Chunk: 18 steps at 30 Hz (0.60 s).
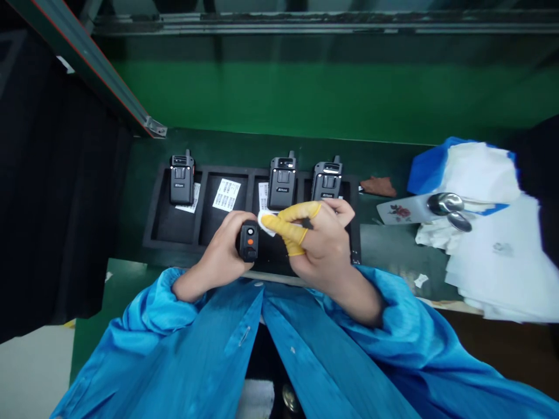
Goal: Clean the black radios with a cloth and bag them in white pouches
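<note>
My left hand (226, 247) is wrapped round a black two-way radio (249, 251), whose end with a white and an orange button faces up. Yellow finger cots cover fingers of my right hand (321, 238), which pinches a small white wiping pad (264, 222) close beside that radio. Behind my hands lies a black compartment tray (173, 231). One radio (181, 185) rests in its leftmost compartment, another radio (282, 189) stands behind the pad, and a third radio (326, 180) is to the right, its lower part hidden by my right hand.
A label sheet (226, 194) lies in a tray compartment. Right of the tray are a brown cloth (378, 186), a blue box (425, 169) with white wipes, a flower-printed card (400, 210), a metal spoon-like piece (445, 203) and white sheets (509, 262). A green panel (305, 99) stands behind.
</note>
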Available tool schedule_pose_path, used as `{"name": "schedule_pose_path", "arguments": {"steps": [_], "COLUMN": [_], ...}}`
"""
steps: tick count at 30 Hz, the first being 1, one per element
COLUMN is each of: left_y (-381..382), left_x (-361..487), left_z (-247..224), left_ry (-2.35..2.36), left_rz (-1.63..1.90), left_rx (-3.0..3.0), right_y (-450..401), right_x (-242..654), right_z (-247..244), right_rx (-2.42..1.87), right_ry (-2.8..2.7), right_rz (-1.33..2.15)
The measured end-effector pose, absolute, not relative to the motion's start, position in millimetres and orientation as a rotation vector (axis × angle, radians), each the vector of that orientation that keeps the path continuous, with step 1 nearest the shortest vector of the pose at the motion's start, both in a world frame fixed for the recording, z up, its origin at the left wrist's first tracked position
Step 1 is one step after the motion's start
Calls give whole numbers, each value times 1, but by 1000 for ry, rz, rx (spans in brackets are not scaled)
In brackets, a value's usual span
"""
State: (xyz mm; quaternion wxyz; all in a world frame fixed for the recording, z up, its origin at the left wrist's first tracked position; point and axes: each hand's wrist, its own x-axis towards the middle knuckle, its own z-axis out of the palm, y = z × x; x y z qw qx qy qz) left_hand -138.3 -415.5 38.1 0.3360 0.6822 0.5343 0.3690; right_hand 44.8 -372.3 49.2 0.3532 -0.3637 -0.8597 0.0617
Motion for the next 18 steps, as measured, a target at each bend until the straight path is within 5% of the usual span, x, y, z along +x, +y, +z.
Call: {"name": "schedule_pose_path", "arguments": {"steps": [7, 18], "left_y": [-419, -352], "left_x": [-139, -157], "left_z": [28, 45], "left_ry": [1444, 2058], "left_rz": [905, 667], "left_rx": [1784, 1799], "right_y": [-380, -380], "right_x": [33, 78], "right_z": [37, -17], "right_rx": [-862, -1223], "right_ry": [-2308, -2124], "right_rz": [-169, -61]}}
